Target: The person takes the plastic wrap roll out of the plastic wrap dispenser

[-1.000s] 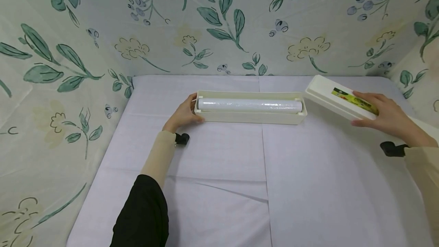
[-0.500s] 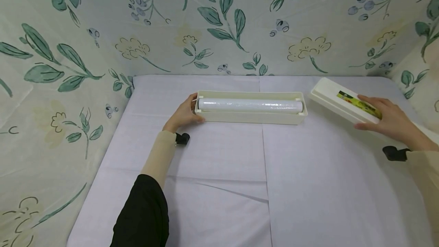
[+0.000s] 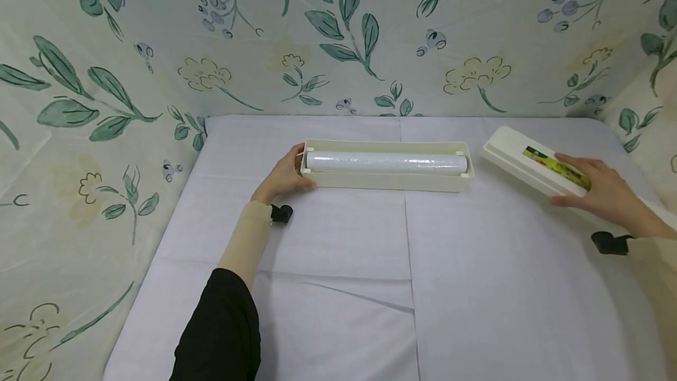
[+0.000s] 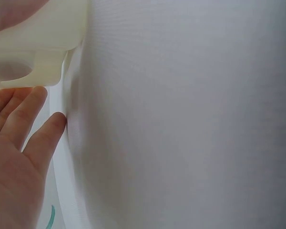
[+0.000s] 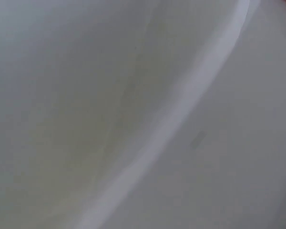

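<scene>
A long cream cling film box (image 3: pixel 386 181) lies lidless across the table, a roll of cling film (image 3: pixel 386 162) inside it. My left hand (image 3: pixel 284 175) grips its left end, thumb at the front and fingers behind. In the left wrist view the box's end (image 4: pixel 47 36) shows between the thumb and the fingers (image 4: pixel 24 114). To the right, my right hand (image 3: pixel 603 193) holds the white lid (image 3: pixel 513 149) across its width, near the yellow-green label. The lid is slanted and apart from the box. A blurred pale surface fills the right wrist view, hiding the grip.
A white cloth (image 3: pixel 338 310) with fold lines covers the table. Behind and to the left hangs a leaf-patterned curtain (image 3: pixel 338 34). Black wrist cameras sit on both sleeves.
My right hand has moved the lid a little to the right and down toward the table, away from the box. The left hand and the box have stayed put.
</scene>
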Demonstrator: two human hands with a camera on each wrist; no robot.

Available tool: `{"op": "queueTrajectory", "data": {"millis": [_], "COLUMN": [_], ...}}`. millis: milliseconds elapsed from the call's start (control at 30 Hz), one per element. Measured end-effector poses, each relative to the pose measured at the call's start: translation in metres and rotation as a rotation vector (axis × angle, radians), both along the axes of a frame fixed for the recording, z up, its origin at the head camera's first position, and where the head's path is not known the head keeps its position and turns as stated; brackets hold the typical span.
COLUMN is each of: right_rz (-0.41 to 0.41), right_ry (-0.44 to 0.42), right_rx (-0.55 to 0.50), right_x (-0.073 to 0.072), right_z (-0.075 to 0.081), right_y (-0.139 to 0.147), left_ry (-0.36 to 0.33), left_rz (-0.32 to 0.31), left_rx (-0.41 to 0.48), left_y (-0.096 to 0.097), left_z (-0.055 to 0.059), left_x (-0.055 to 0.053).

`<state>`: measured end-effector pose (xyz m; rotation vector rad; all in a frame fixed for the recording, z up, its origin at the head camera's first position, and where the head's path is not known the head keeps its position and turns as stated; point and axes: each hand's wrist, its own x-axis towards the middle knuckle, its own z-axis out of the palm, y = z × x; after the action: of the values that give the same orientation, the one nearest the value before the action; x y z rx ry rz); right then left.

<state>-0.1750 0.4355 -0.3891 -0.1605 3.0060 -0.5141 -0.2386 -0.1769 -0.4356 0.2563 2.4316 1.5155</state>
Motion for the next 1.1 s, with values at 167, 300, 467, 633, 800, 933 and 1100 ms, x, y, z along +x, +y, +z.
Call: {"op": "queueTrajectory", "data": {"millis": [167,300,467,633,800,933,1100], "right_rz": [-0.004,-0.016,-0.024,-0.019,-0.016,-0.02,-0.018], "right_ry": [-0.011,-0.019,-0.031,-0.032,-0.036,-0.04,-0.045], "right_rx": [-0.001,0.003,0.001,0.0,-0.008,-0.024,-0.039], "right_x": [0.002,0.003,0.004,0.007,0.008,0.01,0.012], "right_z": [-0.005,-0.008,-0.013,-0.018,-0.023,-0.026,-0.029], "right_y": [0.004,0.006,0.008,0.011,0.012,0.013,0.015], "left_ry": [0.005,0.012,0.009,0.006,0.013,0.011,0.008], "left_rz": [0.006,0.005,0.0,-0.003,0.009,0.011,0.007], "left_rx": [0.004,0.014,0.013,0.013,0.0,-0.002,-0.008], "left_y": [0.001,0.0,0.0,0.0,0.001,0.001,0.0], "left_z": [-0.001,-0.002,-0.001,0.0,-0.001,-0.001,0.0], "left_x": [0.0,-0.001,-0.001,0.0,-0.001,-0.001,0.0]}}
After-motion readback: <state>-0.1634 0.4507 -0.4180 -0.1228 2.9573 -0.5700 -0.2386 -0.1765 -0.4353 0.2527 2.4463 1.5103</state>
